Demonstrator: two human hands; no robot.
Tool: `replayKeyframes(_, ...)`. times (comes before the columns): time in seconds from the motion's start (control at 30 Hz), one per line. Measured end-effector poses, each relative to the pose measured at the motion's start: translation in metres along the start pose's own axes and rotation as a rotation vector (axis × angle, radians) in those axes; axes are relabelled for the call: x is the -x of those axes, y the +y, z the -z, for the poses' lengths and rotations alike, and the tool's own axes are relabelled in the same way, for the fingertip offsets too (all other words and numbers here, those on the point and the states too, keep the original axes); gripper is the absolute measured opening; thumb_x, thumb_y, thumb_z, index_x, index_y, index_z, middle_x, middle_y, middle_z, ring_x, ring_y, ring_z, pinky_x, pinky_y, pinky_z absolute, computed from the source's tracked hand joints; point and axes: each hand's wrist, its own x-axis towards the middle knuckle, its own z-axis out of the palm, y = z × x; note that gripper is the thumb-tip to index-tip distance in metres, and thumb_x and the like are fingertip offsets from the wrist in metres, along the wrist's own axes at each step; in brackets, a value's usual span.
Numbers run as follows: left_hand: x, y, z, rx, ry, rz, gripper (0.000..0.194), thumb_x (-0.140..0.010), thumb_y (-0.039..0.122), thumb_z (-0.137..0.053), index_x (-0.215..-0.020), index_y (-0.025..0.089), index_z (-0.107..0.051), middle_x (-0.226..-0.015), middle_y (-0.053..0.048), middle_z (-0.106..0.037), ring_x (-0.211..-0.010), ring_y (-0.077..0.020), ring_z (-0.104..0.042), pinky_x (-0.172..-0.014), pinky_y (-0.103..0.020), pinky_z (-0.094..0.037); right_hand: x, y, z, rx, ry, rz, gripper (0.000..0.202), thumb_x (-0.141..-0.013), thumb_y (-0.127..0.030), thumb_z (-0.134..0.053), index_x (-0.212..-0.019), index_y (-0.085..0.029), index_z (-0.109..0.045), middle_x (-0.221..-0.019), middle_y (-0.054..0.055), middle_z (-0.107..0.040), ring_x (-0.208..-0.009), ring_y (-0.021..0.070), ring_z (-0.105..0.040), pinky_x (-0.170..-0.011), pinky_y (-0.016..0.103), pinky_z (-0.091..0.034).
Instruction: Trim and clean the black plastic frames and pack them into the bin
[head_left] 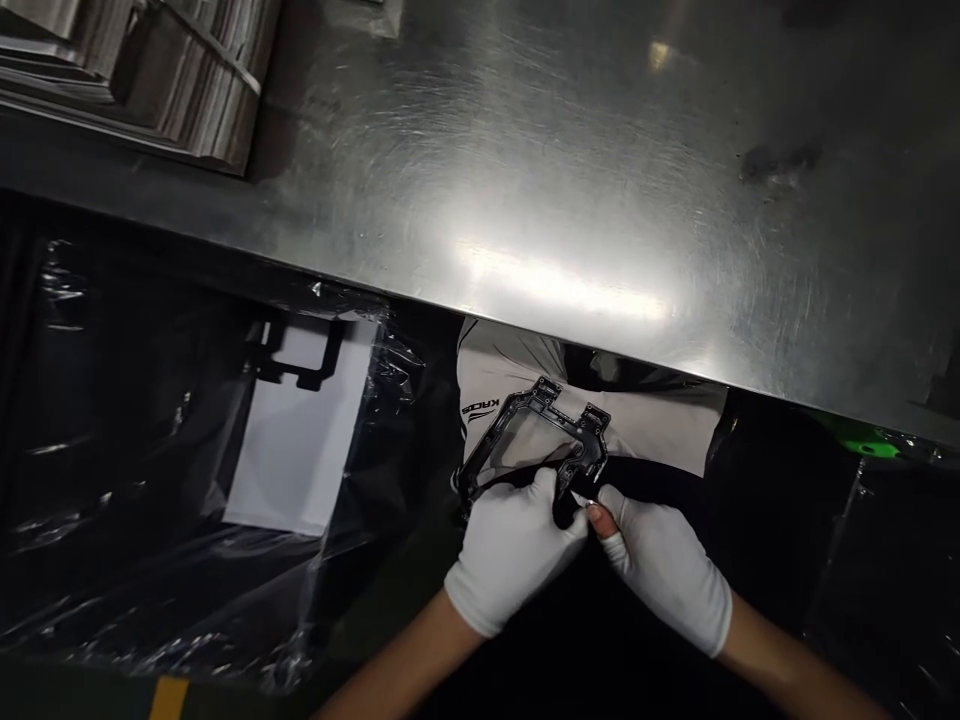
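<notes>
Frame [592,447] is before your shirt [660,430], near the table [420,190], pinched in your left hand [514,545]; your right hand [667,570] pinches a small pale tool [580,498] beside it, contact unclear.

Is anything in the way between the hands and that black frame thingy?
Nothing visible is in the way. The white-gloved left hand already holds the black, plastic-looking open frame near its lower end. The white-gloved right hand is close beside it; whether it touches is unclear.
</notes>
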Motion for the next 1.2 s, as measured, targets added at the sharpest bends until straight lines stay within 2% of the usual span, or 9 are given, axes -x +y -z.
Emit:
replayKeyframes(0.3,-0.002,0.001,-0.001,-0.104,0.140,-0.073,0.025,-0.091,0.041,-0.071,-0.076,0.021,-0.066,-0.054,-0.005,-0.063,-0.050,-0.0269,-0.063,-0.055,-0.038,-0.034,-0.007,-0.013,0.008,0.228,-0.099,-0.052,0.050,-0.120,-0.051,-0.025,-0.114,-0.023,-0.067,-0.080,0.004,-0.077,-0.065,0.0211,-0.074,-0.056,0.030,-0.034)
replayKeyframes(0.43,-0.003,0.003,-0.002,-0.145,0.231,-0.077,0.026,-0.089,0.039,-0.070,-0.072,0.021,-0.064,-0.052,-0.004,-0.059,-0.046,-0.0263,-0.060,-0.054,-0.038,-0.034,-0.010,-0.016,0.008,0.211,-0.085,-0.060,0.047,-0.120,-0.052,-0.030,-0.113,-0.024,-0.068,-0.081,0.003,-0.078,-0.065,0.0202,-0.075,-0.056,0.030,-0.034)
replayKeyframes(0.53,-0.002,0.004,0.000,-0.184,0.256,-0.088,0.028,-0.090,0.039,-0.068,-0.069,0.021,-0.063,-0.049,-0.004,-0.056,-0.043,-0.0254,-0.058,-0.053,-0.038,-0.032,-0.010,-0.015,0.004,0.187,-0.063,-0.073,0.048,-0.121,-0.051,-0.029,-0.111,-0.024,-0.068,-0.080,0.002,-0.078,-0.065,0.0187,-0.074,-0.056,0.029,-0.034)
replayKeyframes(0.8,0.008,0.009,-0.010,-0.169,0.201,0.026,0.039,-0.093,0.052,-0.069,-0.071,0.020,-0.065,-0.047,-0.005,-0.056,-0.044,-0.0262,-0.058,-0.055,-0.036,-0.029,-0.006,-0.012,-0.003,0.030,-0.036,-0.124,0.052,-0.119,-0.057,-0.027,-0.107,-0.024,-0.065,-0.077,0.001,-0.073,-0.061,0.0158,-0.068,-0.057,0.025,-0.038)
replayKeyframes(0.93,0.002,0.012,-0.010,-0.093,0.070,0.211,0.041,-0.094,0.054,-0.065,-0.077,0.017,-0.070,-0.051,-0.009,-0.061,-0.051,-0.0305,-0.063,-0.058,-0.036,-0.032,-0.003,-0.002,-0.001,-0.193,0.026,-0.067,0.057,-0.117,-0.065,-0.021,-0.097,-0.025,-0.057,-0.073,-0.001,-0.065,-0.059,0.0162,-0.060,-0.059,0.027,-0.039)
replayKeyframes(1.0,0.001,0.007,0.004,0.095,-0.008,0.322,0.044,-0.094,0.058,-0.062,-0.079,0.018,-0.070,-0.058,-0.011,-0.066,-0.058,-0.0306,-0.066,-0.060,-0.036,-0.038,0.003,0.010,0.006,-0.378,0.072,-0.046,0.058,-0.115,-0.070,-0.024,-0.096,-0.025,-0.054,-0.079,0.000,-0.065,-0.066,0.0171,-0.061,-0.063,0.028,-0.045)
replayKeyframes(1.03,0.002,0.002,0.016,0.270,-0.059,0.360,0.047,-0.095,0.062,-0.061,-0.078,0.019,-0.069,-0.061,-0.010,-0.066,-0.060,-0.0287,-0.066,-0.061,-0.036,-0.040,0.007,0.018,0.012,-0.465,0.090,-0.052,0.056,-0.114,-0.071,-0.027,-0.099,-0.025,-0.055,-0.084,0.001,-0.066,-0.072,0.0175,-0.063,-0.066,0.029,-0.048)
replayKeyframes(1.13,0.008,-0.017,0.066,0.997,-0.229,0.404,0.060,-0.104,0.069,-0.048,-0.074,0.021,-0.066,-0.052,-0.002,-0.057,-0.046,-0.0178,-0.054,-0.053,-0.031,-0.041,0.028,0.043,0.045,-0.639,0.104,-0.124,0.050,-0.113,-0.070,-0.038,-0.105,-0.024,-0.058,-0.085,0.000,-0.067,-0.072,0.0168,-0.063,-0.072,0.030,-0.052)
replayKeyframes(1.2,0.004,-0.027,0.103,1.384,-0.295,0.343,0.063,-0.108,0.071,-0.043,-0.079,0.021,-0.068,-0.046,0.002,-0.050,-0.035,-0.0136,-0.043,-0.045,-0.029,-0.038,0.044,0.053,0.076,-0.648,0.137,-0.145,0.053,-0.112,-0.073,-0.038,-0.105,-0.025,-0.060,-0.077,-0.002,-0.064,-0.064,0.0160,-0.059,-0.068,0.030,-0.051)
